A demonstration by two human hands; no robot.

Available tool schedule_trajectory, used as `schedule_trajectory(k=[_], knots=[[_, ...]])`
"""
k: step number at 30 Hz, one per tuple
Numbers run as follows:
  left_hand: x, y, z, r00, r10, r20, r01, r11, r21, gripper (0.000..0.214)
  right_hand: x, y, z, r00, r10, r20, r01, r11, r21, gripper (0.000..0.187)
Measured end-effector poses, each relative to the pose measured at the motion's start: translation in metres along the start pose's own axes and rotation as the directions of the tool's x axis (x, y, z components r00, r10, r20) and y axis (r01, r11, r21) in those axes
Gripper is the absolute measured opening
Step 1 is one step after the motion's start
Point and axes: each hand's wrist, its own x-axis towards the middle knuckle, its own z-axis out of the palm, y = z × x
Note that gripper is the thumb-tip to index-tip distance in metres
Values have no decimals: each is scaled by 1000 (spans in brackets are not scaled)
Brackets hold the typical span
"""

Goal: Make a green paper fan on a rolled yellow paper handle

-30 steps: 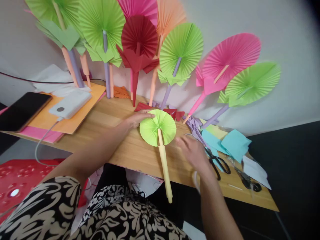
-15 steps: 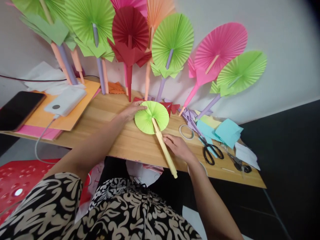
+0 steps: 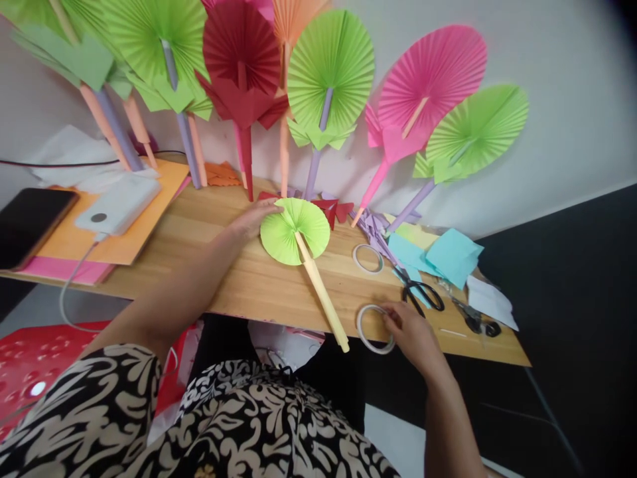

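A small light-green pleated paper fan point(image 3: 316, 232) lies over the wooden table, its pale yellow rolled-paper handle point(image 3: 326, 305) slanting past the front edge. My left hand point(image 3: 253, 219) grips the fan's upper left rim, fingertips on the pleats. At the front edge, my right hand point(image 3: 411, 332) has its thumb and fingers closed on the right side of a roll of tape point(image 3: 360, 330). Another tape roll point(image 3: 355, 259) lies behind it on the table. Black-handled scissors point(image 3: 409, 287) are just beyond my right hand.
Finished paper fans, including a green one point(image 3: 331, 70) and a pink one point(image 3: 432, 79), lean against the wall. A phone point(image 3: 34, 222) and a white power bank point(image 3: 119, 206) lie left on orange paper. Blue paper point(image 3: 454, 255) and smaller scissors point(image 3: 472, 318) are at right.
My right hand has left the fan's handle and moved right to the tape roll at the table edge. My left hand stays on the fan. The view has shifted slightly.
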Motion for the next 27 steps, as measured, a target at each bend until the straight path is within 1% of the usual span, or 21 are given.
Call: schedule_trajectory(k=[2,3,4,5,6,7,8,9,10,11,12,14,15,17,19,21,23,26,27], knots=[[0,0,0,1000,0,-8,0,1000,-2,28,25,-7,-4,996,-29,-84,27,999,-26,26],[0,0,0,1000,3,-7,-3,1000,-2,28,37,-14,-7,986,-48,-162,39,998,-57,28],[0,0,1,1000,6,2,-6,1000,-2,28,50,-24,-11,968,-69,-240,50,995,-84,31],[0,1,1,1000,9,15,-9,1000,-3,28,61,-36,-13,953,-93,-290,71,994,-85,35],[-1,1,2,999,10,31,-10,1000,-7,29,70,-51,-13,947,-101,-305,93,995,-40,36],[-1,1,2,999,6,49,-5,1000,-14,30,77,-67,-10,956,-80,-282,99,994,51,35],[-2,1,3,998,-3,61,4,1000,-23,32,82,-84,-3,978,-59,-201,96,980,177,33],[-2,2,3,998,-14,63,16,999,-35,34,86,-100,5,995,-75,-61,91,945,313,34],[-2,2,4,998,-26,59,29,998,-47,36,89,-115,16,990,-121,73,76,890,449,35],[-2,2,4,998,-41,54,44,997,-58,37,91,-127,27,969,-160,189,25,821,571,36],[-2,2,4,997,-54,53,58,996,-68,39,92,-136,37,949,-164,269,-59,746,663,38],[-3,3,3,996,-64,63,69,994,-83,41,92,-145,51,924,-127,359,-215,605,766,43],[-3,3,2,996,-62,69,68,994,-89,41,90,-146,55,917,-95,387,-275,551,788,45],[-3,4,1,996,-48,73,55,993,-101,40,82,-145,56,909,-33,416,-352,478,805,46],[-3,5,1,997,-32,69,39,993,-115,40,70,-142,53,905,20,425,-392,426,815,49],[-3,4,2,997,-20,74,29,991,-131,41,55,-142,50,898,22,439,-414,374,830,53],[-4,3,3,996,-4,89,17,988,-151,43,41,-147,49,894,-20,447,-410,365,836,54],[-5,1,6,992,25,127,-2,984,-178,45,29,-160,51,914,-55,402,-344,421,839,52],[-6,1,7,990,32,136,-6,983,-184,46,27,-164,53,918,-57,392,-333,427,841,51]])
